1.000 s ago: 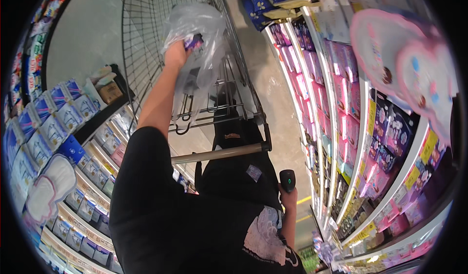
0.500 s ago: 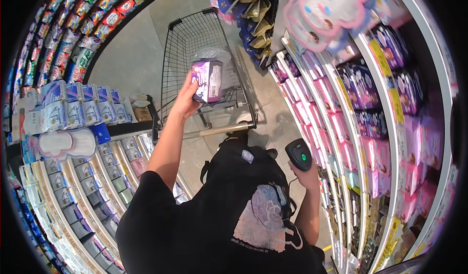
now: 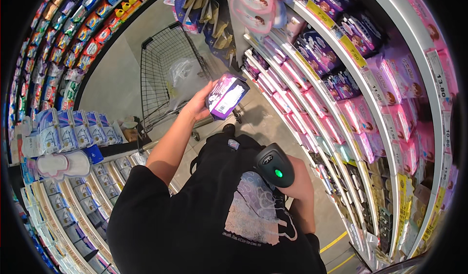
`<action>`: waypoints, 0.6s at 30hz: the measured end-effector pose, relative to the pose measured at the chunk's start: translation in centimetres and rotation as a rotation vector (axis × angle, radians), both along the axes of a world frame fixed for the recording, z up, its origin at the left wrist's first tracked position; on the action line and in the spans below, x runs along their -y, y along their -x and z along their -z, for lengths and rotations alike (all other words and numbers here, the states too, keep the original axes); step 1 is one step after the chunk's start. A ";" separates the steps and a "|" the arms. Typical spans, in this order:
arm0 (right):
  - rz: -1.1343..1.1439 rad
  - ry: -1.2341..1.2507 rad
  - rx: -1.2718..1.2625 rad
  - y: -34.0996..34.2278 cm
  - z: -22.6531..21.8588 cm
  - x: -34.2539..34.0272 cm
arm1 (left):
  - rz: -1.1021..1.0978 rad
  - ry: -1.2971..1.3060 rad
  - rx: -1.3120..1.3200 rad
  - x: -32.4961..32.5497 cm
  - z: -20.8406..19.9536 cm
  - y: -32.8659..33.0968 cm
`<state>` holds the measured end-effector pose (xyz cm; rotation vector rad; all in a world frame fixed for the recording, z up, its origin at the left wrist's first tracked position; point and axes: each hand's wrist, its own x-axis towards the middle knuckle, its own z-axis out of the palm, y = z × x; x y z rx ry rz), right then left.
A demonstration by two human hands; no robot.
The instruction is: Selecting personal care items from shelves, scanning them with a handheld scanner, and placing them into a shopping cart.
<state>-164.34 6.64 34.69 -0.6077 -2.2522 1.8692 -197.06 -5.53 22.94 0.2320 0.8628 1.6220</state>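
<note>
Left hand (image 3: 199, 104) grips a glossy, boxy purple package (image 3: 227, 97) by one side, near the wire-mesh cart (image 3: 155, 74), seemingly to keep its barcode (image 3: 222, 108) uncovered; right hand (image 3: 298, 179), farther from the cart, grasps a smooth, rounded black scanner (image 3: 274, 164), handle hidden; inside the cart, a crinkled clear bag (image 3: 183, 78).

Head-worn fisheye view, facing downward, near the hands (image 3: 198, 104)
</note>
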 end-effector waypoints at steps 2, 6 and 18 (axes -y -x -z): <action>-0.010 -0.039 0.081 -0.2 -0.8 0.4 | 0.047 -0.028 0.024 -0.8 0.4 0.4; 0.046 -0.112 0.099 -0.3 -1.4 1.0 | 0.102 0.000 0.003 -2.1 1.3 1.2; 0.216 -0.134 0.180 0.0 -1.9 2.9 | 0.194 -0.074 0.064 -4.6 0.9 1.3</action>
